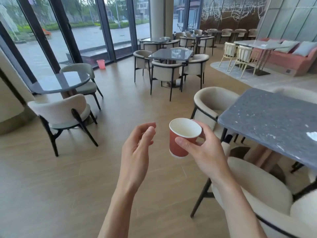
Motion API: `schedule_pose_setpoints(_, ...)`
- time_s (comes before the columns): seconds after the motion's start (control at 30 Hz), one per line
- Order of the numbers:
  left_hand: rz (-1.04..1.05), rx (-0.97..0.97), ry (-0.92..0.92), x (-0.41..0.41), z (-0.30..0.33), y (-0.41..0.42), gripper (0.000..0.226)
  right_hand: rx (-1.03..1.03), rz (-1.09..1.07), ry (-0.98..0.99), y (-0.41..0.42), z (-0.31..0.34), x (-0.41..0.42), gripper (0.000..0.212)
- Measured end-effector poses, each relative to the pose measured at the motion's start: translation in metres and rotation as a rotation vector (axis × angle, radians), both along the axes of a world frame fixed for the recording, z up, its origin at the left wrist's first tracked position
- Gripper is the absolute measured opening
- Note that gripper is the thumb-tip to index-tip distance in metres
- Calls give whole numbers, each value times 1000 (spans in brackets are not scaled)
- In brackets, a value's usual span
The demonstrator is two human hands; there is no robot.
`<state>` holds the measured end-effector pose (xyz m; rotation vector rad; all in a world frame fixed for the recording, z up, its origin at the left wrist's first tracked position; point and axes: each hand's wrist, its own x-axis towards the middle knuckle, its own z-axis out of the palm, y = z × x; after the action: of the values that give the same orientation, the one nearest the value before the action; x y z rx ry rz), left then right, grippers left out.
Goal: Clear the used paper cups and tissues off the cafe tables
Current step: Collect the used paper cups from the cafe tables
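Note:
My right hand (205, 150) grips a red paper cup (180, 140) with a white inside, held upright over the wooden floor; the thumb lies across its front and the fingers wrap behind. The cup looks empty. To its left my left hand (137, 145) hovers with loosely curled fingers, holding nothing, a short gap from the cup. A grey speckled square table (267, 121) stands to the right, with a small white scrap (311, 135) near its right edge, cut off by the frame.
Cream armchairs (257, 194) ring the grey table at the right. A round glass table (60, 83) with two chairs stands left. A pink bucket (100, 64) sits by the window wall. More tables and chairs fill the back; open wooden floor lies ahead.

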<state>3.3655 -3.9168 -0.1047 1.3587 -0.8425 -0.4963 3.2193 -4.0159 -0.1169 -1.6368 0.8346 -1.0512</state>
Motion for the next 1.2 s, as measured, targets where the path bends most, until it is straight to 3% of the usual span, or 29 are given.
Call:
schedule_pose_setpoints(0.33, 8, -53, 76, 146, 12, -205, 26, 4, 86, 61, -219, 17, 152, 62)
schedule_pose_setpoints(0.43, -15, -69, 115, 197, 1, -262, 36, 4, 87, 71, -273, 8, 203, 64)
schedule_pose_setpoints(0.83, -125, -22, 132, 450, 2, -509, 36, 23, -82, 92, -497, 4, 418, 69)
schedule_pose_setpoints(1.2, -230, 26, 139, 542, -8, -715, 31, 73, -227, -10, -688, -14, 508, 72)
